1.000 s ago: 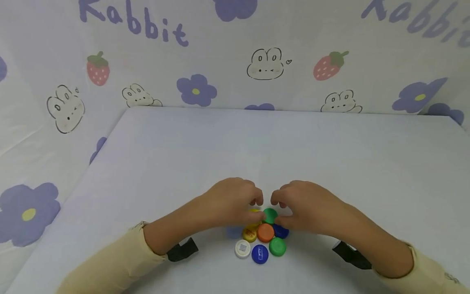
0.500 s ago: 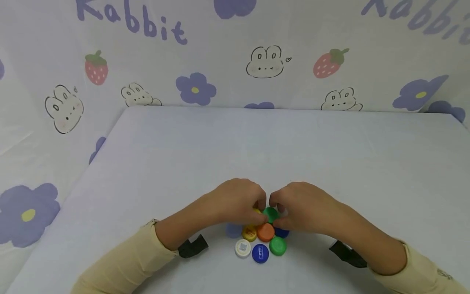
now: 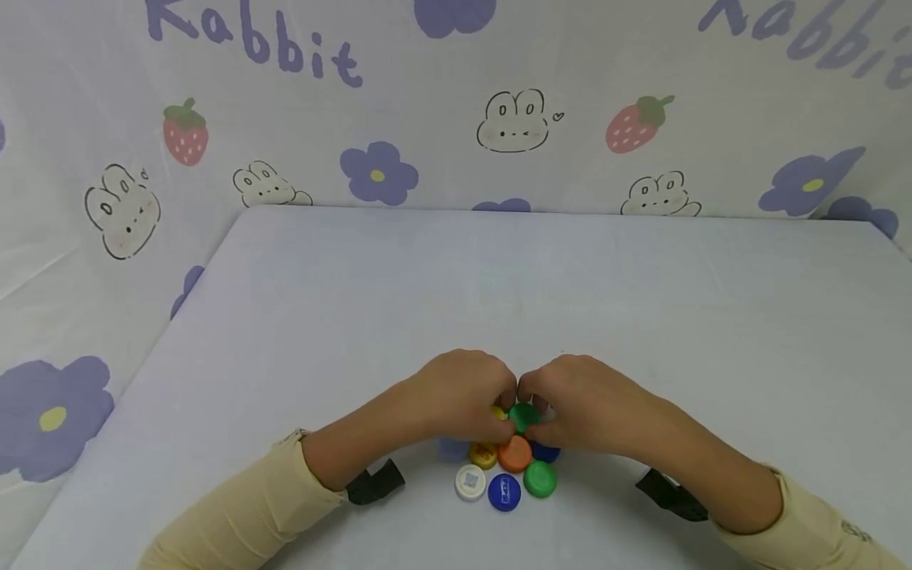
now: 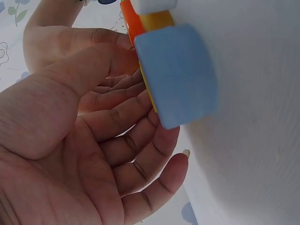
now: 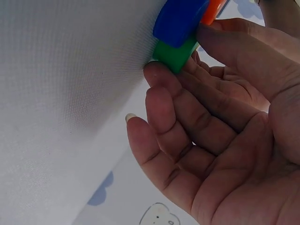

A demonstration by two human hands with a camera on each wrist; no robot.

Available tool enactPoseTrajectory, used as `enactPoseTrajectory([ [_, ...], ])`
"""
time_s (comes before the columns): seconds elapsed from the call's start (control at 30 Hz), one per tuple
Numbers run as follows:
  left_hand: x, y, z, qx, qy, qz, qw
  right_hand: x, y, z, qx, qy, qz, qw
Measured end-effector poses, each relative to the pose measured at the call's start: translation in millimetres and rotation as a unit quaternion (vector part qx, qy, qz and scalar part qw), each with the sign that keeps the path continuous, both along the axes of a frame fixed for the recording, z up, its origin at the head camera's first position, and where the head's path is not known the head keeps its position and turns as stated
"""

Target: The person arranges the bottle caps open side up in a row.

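In the head view, my left hand [image 3: 459, 396] curls thumb and fingers round a yellow cap [image 3: 498, 413], mostly covered. My right hand [image 3: 594, 405] pinches the green cap [image 3: 523, 416] beside it. The index fingers of both hands nearly meet behind the caps. Nearest the front of these lie an orange cap [image 3: 514, 454] and a gold cap [image 3: 483, 454]. The left wrist view shows a light blue cap [image 4: 178, 77] in front of the left fingers. In the right wrist view, fingertips touch the green cap [image 5: 173, 56], below a dark blue cap [image 5: 180, 21].
A white cap [image 3: 470, 482], a blue cap [image 3: 504, 492] and another green cap [image 3: 540, 479] lie in front of the cluster on the white table [image 3: 427, 285]. Behind the table hangs a cloth [image 3: 435, 95] printed with rabbits, flowers and strawberries.
Both hands have closed in around the yellow and green caps, and their index fingers have come nearer to each other. The caps at the front show almost no movement.
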State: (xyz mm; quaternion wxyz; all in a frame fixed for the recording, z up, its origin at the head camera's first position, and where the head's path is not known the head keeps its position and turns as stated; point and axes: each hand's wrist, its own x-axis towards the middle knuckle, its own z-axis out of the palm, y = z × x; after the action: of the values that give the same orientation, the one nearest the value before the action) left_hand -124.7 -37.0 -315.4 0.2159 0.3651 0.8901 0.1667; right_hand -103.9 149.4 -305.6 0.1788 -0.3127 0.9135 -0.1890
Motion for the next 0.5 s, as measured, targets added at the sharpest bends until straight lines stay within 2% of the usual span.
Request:
enactPoseTrajectory([
  [0.3, 1.2, 0.2, -1.5, 0.005, -0.001, -0.002, 1.0000, -0.4, -0.1, -0.7, -0.010, -0.007, -0.002, 0.9999],
  [0.5, -0.5, -1.2, 2.0, 0.010, 0.011, -0.005, 0.9999, -1.2, 3.0, 1.8, -0.024, 0.006, -0.007, 0.9997],
])
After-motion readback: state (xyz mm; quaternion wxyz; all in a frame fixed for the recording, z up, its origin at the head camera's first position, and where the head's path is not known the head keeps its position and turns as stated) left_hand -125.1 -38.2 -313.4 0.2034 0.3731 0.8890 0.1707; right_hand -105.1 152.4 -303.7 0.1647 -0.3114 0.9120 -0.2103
